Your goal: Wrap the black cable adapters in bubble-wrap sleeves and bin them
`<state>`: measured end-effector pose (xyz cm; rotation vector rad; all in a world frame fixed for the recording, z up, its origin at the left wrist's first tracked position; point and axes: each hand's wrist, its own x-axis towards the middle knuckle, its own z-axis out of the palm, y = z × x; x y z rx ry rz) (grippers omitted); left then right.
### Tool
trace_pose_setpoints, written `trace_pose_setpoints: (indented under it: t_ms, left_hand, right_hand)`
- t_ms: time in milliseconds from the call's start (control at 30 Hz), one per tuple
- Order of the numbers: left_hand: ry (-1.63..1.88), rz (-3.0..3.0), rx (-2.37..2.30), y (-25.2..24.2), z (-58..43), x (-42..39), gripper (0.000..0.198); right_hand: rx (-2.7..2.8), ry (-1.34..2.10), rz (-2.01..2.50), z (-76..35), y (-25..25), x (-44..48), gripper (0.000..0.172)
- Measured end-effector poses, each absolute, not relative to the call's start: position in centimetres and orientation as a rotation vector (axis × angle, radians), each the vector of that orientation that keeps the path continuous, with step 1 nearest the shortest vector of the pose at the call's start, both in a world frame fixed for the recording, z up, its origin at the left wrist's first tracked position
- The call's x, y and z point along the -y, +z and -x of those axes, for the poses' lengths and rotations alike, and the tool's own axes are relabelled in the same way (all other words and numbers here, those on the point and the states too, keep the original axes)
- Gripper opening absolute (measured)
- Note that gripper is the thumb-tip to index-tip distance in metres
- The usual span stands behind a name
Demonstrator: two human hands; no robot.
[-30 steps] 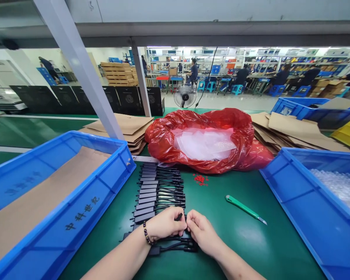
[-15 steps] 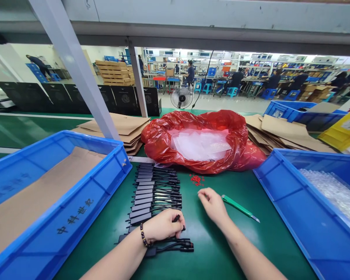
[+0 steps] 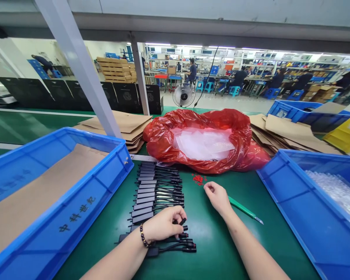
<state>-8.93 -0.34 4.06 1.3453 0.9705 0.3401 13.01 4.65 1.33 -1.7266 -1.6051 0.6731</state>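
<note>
My left hand [image 3: 165, 223], with a beaded bracelet at the wrist, is closed on a black cable connector [image 3: 183, 221] at the near end of the row. Flat black cable adapters [image 3: 146, 200] lie side by side there, their short leads pointing right; a few of the nearest connectors [image 3: 191, 245] show a red ring at the tip. My right hand [image 3: 217, 197] has thumb and forefinger pinched together, just below a small pile of red rings [image 3: 198, 179]. Whether a ring is in that pinch is too small to tell. A green-handled craft knife [image 3: 243, 209] lies beside the right hand.
Blue bins stand on the left [image 3: 105, 186] and right [image 3: 282, 194], the left one lined with cardboard. A red plastic bag [image 3: 160, 144] of clear pouches sits behind, between cardboard stacks [image 3: 128, 122]. A slanted post [image 3: 78, 66] rises at left; people work in the background.
My right hand has shifted slightly right and up, close to the red rings. My left hand stays at the connectors, with its fingers raised a little. The view has moved slightly.
</note>
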Motion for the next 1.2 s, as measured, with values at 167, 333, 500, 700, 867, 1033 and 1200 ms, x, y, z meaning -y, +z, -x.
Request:
trace_pose_setpoints:
  t_ms: [167, 333, 500, 700, 867, 1033, 1200]
  left_hand:
    - [0.331, -1.208, -0.966, 3.4, 8.7, 0.4, 0.013]
    - [0.333, -1.235, -0.982, 3.4, 8.6, 0.5, 0.012]
    - [0.317, -1.311, -1.013, 3.6, 8.6, 0.5, 0.015]
    - [0.313, -1.475, -1.065, 4.3, 8.6, 0.5, 0.014]
    - [0.312, -1.474, -0.983, 4.6, 8.5, 0.5, 0.010]
    - [0.307, -1.390, -1.003, 4.9, 8.4, 0.5, 0.004]
    - [0.276, -1.372, -1.015, 4.7, 8.2, 0.4, 0.006]
  right_hand:
    - [1.383, 1.413, 1.414, -9.9, 3.0, 0.3, 0.021]
    - [1.271, 1.618, 1.333, -8.0, 2.7, 2.7, 0.018]
    - [1.293, 1.550, 1.370, -7.6, 2.9, 2.6, 0.020]
    - [1.298, 1.672, 1.263, -7.4, 2.8, 2.6, 0.026]
    - [1.277, 1.762, 1.209, -7.0, 1.6, 2.6, 0.027]
    - [1.438, 1.522, 1.305, -8.6, 1.2, 0.8, 0.022]
    - [1.635, 0.567, 1.649, -12.4, 0.9, -4.6, 0.021]
